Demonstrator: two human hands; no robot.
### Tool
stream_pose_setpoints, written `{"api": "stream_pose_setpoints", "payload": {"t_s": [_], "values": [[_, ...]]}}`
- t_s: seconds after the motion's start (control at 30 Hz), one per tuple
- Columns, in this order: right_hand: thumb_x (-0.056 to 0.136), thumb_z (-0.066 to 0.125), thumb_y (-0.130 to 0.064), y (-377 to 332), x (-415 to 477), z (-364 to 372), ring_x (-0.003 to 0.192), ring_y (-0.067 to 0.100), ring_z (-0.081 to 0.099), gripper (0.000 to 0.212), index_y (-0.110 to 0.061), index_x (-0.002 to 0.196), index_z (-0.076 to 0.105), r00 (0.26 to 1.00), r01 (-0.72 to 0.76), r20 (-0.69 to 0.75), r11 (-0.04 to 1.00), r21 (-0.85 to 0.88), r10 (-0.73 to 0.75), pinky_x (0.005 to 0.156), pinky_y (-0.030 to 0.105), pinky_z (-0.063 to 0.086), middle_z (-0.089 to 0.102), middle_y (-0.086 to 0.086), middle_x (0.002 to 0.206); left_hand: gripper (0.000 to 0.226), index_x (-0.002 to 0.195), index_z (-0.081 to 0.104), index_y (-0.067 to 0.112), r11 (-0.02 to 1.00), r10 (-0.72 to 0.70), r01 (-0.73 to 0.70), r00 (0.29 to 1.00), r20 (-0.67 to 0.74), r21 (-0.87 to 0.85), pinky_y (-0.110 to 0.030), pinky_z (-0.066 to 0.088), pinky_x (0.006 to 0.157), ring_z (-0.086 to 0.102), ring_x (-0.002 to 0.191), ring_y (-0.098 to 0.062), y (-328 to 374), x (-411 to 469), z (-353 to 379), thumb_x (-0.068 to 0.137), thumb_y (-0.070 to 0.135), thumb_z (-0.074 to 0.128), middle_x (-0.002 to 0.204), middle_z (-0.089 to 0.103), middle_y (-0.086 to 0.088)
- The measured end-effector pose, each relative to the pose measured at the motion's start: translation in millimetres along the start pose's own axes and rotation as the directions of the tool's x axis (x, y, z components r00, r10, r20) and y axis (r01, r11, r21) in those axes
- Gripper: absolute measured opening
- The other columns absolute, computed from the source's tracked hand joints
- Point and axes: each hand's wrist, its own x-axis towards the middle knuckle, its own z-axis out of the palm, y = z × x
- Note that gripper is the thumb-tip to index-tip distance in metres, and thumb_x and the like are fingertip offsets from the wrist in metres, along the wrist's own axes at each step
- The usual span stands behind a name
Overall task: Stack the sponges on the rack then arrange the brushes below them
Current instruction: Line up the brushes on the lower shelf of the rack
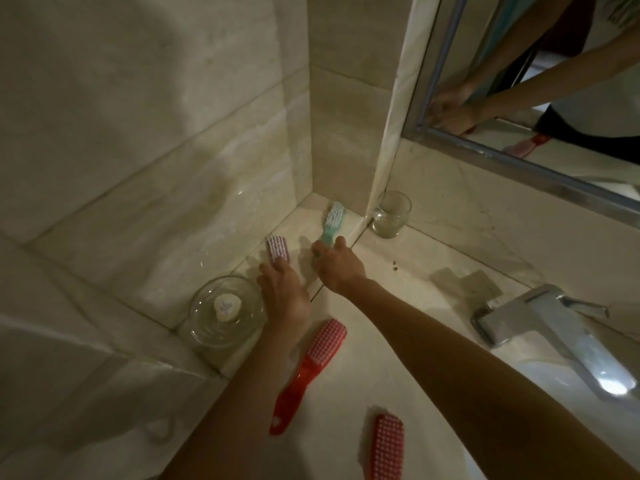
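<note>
The teal brush (333, 220) lies bristles up on the raised marble ledge (297, 221) along the left wall, its head pointing into the far corner and its handle toward the near side. The right hand (338, 268) pinches the end of that handle between thumb and curled fingers. Just left of it on the same ledge sits a pink brush (277, 248), bristles up. The left hand (284, 292) reaches onto it, fingers laid over its near end; whether they actually grip it cannot be made out. Below the ledge, on the pale counter (398, 306), a red long-handled brush (308, 370) lies bristles up just near the left wrist, its head far and its handle running near-left. A second red brush (387, 445) lies apart from it at the near edge of the view, between the two forearms. On the ledge to the left of the left hand stands a clear glass bowl (207, 327) with a heart-shaped soap (227, 307) in it. A glass tumbler (391, 214) stands in the far corner of the counter, just right of the teal brush's head. A chrome faucet (540, 327) sits at the right, and a framed mirror (519, 161) hangs on the far wall.
</note>
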Motion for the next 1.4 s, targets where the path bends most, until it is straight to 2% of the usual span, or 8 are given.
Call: {"api": "stream_pose_setpoints", "payload": {"t_s": [0.2,0.37,0.6,0.77,0.9,1.0,1.27,1.4], "values": [[0.094,0.047,-0.015,10.0,-5.5,7.1,0.111,0.034,0.050,0.038,-0.001,0.128,0.038,0.971,-0.184,-0.115,0.961,0.207,0.210,0.087,0.038,0.047,0.044,0.020,0.126,0.058,0.138,0.023,0.004,0.997,-0.029,0.032,0.999,0.045,-0.069,-0.038,0.038,0.101,0.037,0.127,-0.035,3.0,2.6,-3.4,0.089,0.007,0.054,0.136,0.037,-0.024],[0.091,0.046,-0.003,10.6,-6.2,0.4,0.107,0.034,0.058,0.033,-0.001,0.122,0.034,0.912,-0.300,-0.072,0.775,0.556,0.404,0.081,0.035,0.050,0.056,0.019,0.119,0.041,0.129,0.043,0.000,0.999,-0.002,0.004,0.997,0.073,-0.033,-0.038,0.038,0.099,0.041,0.124,-0.035,2.9,3.8,-7.2,0.093,0.017,0.051,0.133,0.045,-0.022],[0.094,0.037,-0.007,45.6,-62.2,-20.9,0.099,0.032,0.058,0.024,0.000,0.115,0.047,0.858,-0.396,-0.080,0.753,0.526,0.507,0.077,0.037,0.045,0.060,0.018,0.114,0.025,0.109,0.057,-0.003,0.970,0.098,-0.108,0.994,-0.053,-0.216,-0.037,0.042,0.083,0.057,0.105,-0.036,15.0,-30.9,-16.3,0.092,0.009,0.045,0.112,0.061,-0.022],[0.090,0.047,-0.011,89.4,-152.8,-38.2,0.081,0.024,0.054,0.006,-0.008,0.094,0.051,0.796,-0.396,-0.146,0.688,0.609,0.587,0.072,0.039,0.047,0.061,0.014,0.099,0.018,0.100,0.061,0.001,0.915,0.247,-0.222,0.969,0.032,-0.336,-0.027,0.035,0.067,0.060,0.094,-0.033,36.5,-89.6,-9.2,0.091,0.010,0.048,0.100,0.066,-0.019],[0.085,0.055,-0.008,128.9,-241.2,-48.8,0.072,0.016,0.052,0.007,-0.010,0.089,0.051,0.731,-0.407,-0.208,0.660,0.632,0.650,0.057,0.023,0.041,0.057,0.004,0.094,0.021,0.105,0.061,0.002,0.886,0.395,-0.323,0.901,0.178,-0.331,-0.025,0.033,0.066,0.058,0.090,-0.027,65.4,-144.6,14.3,0.091,0.014,0.049,0.104,0.066,-0.016],[0.081,0.057,-0.007,158.1,-306.9,-55.3,0.073,0.021,0.053,0.006,-0.009,0.085,0.052,0.632,-0.444,-0.261,0.617,0.650,0.729,0.059,0.029,0.041,0.057,0.005,0.086,0.018,0.098,0.060,0.000,0.853,0.496,-0.405,0.824,0.273,-0.328,-0.026,0.032,0.065,0.059,0.092,-0.033,86.4,-188.0,36.8,0.089,0.013,0.050,0.101,0.066,-0.019],[0.083,0.058,-0.009,242.1,-474.5,-72.6,0.069,0.019,0.047,0.002,-0.009,0.084,0.056,0.388,-0.480,-0.379,0.535,0.696,0.840,0.050,0.016,0.030,0.051,0.005,0.072,0.017,0.098,0.059,0.002,0.717,0.694,-0.628,0.604,0.392,-0.302,-0.027,0.037,0.058,0.055,0.082,-0.024,155.4,-321.7,92.6,0.088,0.013,0.051,0.099,0.066,-0.014],[0.078,0.060,-0.005,300.7,-542.4,-76.7,0.069,0.022,0.045,0.004,-0.003,0.077,0.056,0.298,-0.435,-0.419,0.512,0.740,0.858,0.056,0.032,0.031,0.051,0.010,0.071,0.018,0.099,0.061,0.005,0.668,0.736,-0.683,0.546,0.401,-0.296,-0.027,0.035,0.053,0.057,0.082,-0.026,190.3,-393.3,119.7,0.088,0.015,0.050,0.090,0.064,-0.012]]}}
